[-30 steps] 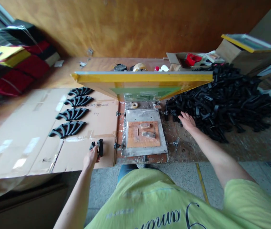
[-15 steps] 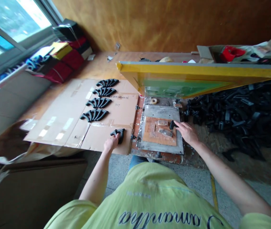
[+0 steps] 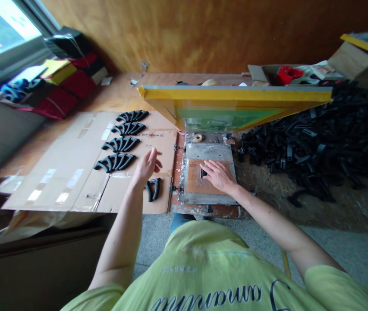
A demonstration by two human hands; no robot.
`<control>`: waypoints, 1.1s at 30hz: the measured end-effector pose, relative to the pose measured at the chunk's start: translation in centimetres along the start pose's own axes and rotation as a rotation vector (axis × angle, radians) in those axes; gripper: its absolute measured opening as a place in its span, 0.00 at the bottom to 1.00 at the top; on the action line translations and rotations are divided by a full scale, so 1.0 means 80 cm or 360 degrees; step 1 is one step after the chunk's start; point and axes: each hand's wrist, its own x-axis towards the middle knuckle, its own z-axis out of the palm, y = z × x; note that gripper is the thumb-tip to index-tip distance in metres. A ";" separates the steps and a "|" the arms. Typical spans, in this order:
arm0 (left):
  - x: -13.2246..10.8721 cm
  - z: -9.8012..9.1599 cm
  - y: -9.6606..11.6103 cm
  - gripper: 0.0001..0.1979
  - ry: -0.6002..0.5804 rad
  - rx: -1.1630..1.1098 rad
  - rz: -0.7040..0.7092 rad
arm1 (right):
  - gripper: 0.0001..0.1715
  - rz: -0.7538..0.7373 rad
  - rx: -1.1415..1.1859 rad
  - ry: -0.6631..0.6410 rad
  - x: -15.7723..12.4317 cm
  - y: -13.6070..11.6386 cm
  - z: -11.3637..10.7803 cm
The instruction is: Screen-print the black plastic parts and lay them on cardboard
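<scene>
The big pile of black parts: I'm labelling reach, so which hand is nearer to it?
Right. The right hand is over the metal plate, to the left of the pile; the left hand is farther off, above the cardboard on the plate's other side.

The parts look like smooth plastic, faintly glossy. The cardboard is matt, its tape strips shiny. The plate looks like dull, scuffed metal. The wall is softly glossy wood; the shirt, matt cloth.
</scene>
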 end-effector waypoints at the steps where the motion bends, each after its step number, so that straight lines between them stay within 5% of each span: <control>1: 0.005 0.010 0.034 0.34 -0.0031 -0.0208 0.0139 | 0.32 -0.0062 0.0022 -0.0031 0.000 -0.003 0.003; 3: 0.007 0.029 0.097 0.36 -0.0085 -0.0617 0.0388 | 0.33 -0.0197 0.0096 -0.0120 -0.004 -0.004 0.007; 5: 0.000 0.044 0.143 0.34 -0.0132 -0.0822 0.0494 | 0.23 -0.0272 0.0225 -0.0130 -0.012 0.005 0.006; 8: -0.024 0.050 0.158 0.33 -0.0111 -0.0902 0.0494 | 0.12 -0.0009 0.0397 0.0181 -0.029 0.047 -0.017; 13: -0.078 0.042 0.063 0.29 -0.0192 -0.0761 0.0133 | 0.26 0.0740 0.0448 0.0785 -0.033 0.129 -0.075; 16: -0.097 0.055 -0.011 0.33 -0.0370 -0.0619 -0.0138 | 0.24 0.0650 0.0422 0.0857 0.001 0.124 -0.092; 19: -0.100 0.080 -0.061 0.39 -0.0385 -0.0456 -0.0182 | 0.38 0.0368 0.0204 0.0693 0.050 0.083 -0.092; 23: -0.091 0.098 -0.087 0.38 -0.0366 -0.0298 -0.0178 | 0.22 0.0213 -0.0086 0.0235 0.082 0.033 -0.077; 26: -0.086 0.099 -0.092 0.37 -0.0394 -0.0244 -0.0210 | 0.06 0.0116 -0.0118 0.0007 0.062 0.016 -0.063; 33: -0.088 0.101 -0.098 0.35 -0.0420 -0.0309 -0.0293 | 0.11 -0.0538 -0.0067 -0.0176 0.002 0.020 -0.072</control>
